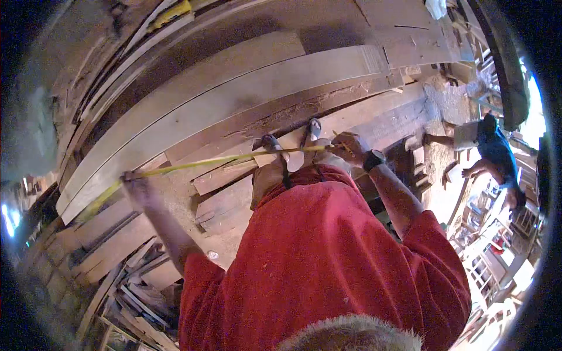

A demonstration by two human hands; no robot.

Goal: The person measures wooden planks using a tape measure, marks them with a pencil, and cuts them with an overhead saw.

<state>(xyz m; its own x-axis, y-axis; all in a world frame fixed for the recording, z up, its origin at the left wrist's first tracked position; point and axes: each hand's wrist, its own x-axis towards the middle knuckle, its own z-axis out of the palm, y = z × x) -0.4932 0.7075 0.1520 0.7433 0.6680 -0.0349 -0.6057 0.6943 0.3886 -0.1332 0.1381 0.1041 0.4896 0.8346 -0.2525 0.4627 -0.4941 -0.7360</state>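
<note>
A yellow tape measure (234,157) is stretched across the front of my body between my two hands. My left hand (136,188) is closed around the tape at the left, blurred by motion, and a length of yellow blade runs on past it to the lower left. Near my feet, my right hand (351,148) grips the other end of the tape, with a thin yellowish stick, perhaps a pencil, among its fingers. A long pale board (234,96) lies beyond the tape, on other wood.
Wood pieces (225,205) lie on the floor around my feet. Stacked offcuts (117,245) fill the lower left. At the right, a person (497,152) in a dark blue top bends over near wooden frames (483,275). Shavings (448,99) cover the ground there.
</note>
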